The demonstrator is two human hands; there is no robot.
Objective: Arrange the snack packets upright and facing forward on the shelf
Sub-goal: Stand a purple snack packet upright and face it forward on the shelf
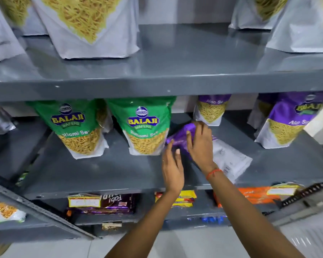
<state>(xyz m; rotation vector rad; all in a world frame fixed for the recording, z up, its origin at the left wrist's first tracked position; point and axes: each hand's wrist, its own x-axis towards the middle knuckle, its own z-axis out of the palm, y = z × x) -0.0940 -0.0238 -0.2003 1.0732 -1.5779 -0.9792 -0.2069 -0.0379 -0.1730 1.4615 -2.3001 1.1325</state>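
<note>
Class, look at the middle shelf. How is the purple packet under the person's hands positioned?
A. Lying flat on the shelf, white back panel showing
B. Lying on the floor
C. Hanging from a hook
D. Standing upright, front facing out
A: the purple packet lies flat on the middle shelf, white printed back up, with the right hand on it and the left hand beside it.

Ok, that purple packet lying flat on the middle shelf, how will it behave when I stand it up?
The purple packet looks like a soft, glossy pouch, so it will probably flex and may slip. The standing green packets rest on flat bases, so it should stand, though it may tip easily.
</note>
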